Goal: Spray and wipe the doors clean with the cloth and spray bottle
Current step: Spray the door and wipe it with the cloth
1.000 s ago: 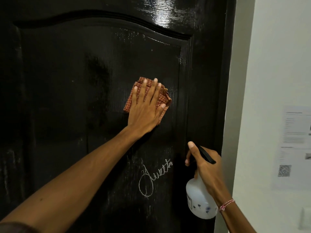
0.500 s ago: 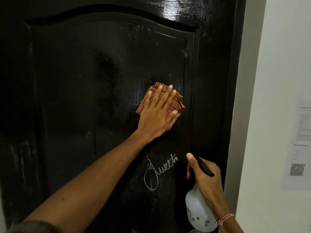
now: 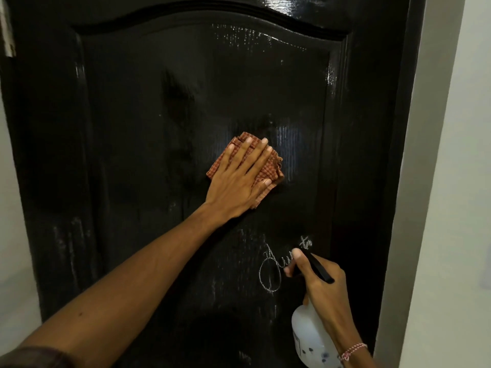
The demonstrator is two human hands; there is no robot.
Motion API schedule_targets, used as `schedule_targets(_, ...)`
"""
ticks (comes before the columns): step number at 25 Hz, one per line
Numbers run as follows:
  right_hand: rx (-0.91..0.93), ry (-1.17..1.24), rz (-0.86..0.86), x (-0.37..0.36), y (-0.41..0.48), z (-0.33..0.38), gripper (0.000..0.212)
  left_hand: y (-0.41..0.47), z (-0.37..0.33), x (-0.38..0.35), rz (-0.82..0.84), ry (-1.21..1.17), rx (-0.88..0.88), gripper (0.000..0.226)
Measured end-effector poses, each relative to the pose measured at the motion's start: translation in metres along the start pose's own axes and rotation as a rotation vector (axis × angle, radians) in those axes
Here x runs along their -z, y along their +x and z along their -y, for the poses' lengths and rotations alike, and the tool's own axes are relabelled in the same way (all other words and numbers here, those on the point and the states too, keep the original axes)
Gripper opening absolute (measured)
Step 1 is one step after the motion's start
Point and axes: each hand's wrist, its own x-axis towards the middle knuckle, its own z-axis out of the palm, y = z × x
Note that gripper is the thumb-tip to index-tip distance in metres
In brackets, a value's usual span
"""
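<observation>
My left hand reaches up, fingers straight, pressing the cloth flat on the door. My right hand grips the bottle low, fingers curled.

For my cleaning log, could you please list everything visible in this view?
door: 1, glossy black, fills most of the view
chalk scribble: 1, white, lower right on the door
cloth: 1, orange-red checked, against the door's centre
spray bottle: 1, white with black trigger, bottom right
wall: 1, pale, right edge
bracelet: 1, pink and white, right wrist
left grip: 1, bare hand, flat on the cloth
right grip: 1, bare hand, holds the spray bottle
</observation>
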Motion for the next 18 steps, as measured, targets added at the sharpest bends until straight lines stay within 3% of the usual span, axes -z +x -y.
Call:
schedule_targets(5, 0.002, 0.033, -0.013, -0.056, -0.017, -0.003, 0.06, -0.036, 0.053, 0.004, 0.013, 0.008, 0.03, 0.072)
schedule_targets(10, -0.003, 0.073, 0.044, -0.111, -0.032, 0.005, 0.038, -0.081, 0.113, 0.007, 0.01, -0.004, 0.088, 0.073)
schedule_targets(15, -0.012, 0.059, 0.075, -0.161, -0.05, 0.005, 0.057, -0.127, 0.161, 0.008, 0.02, -0.02, 0.157, 0.073)
schedule_targets(18, -0.047, 0.062, 0.157, -0.188, -0.063, 0.006, 0.043, -0.149, 0.182, 0.007, 0.03, -0.029, 0.189, 0.074)
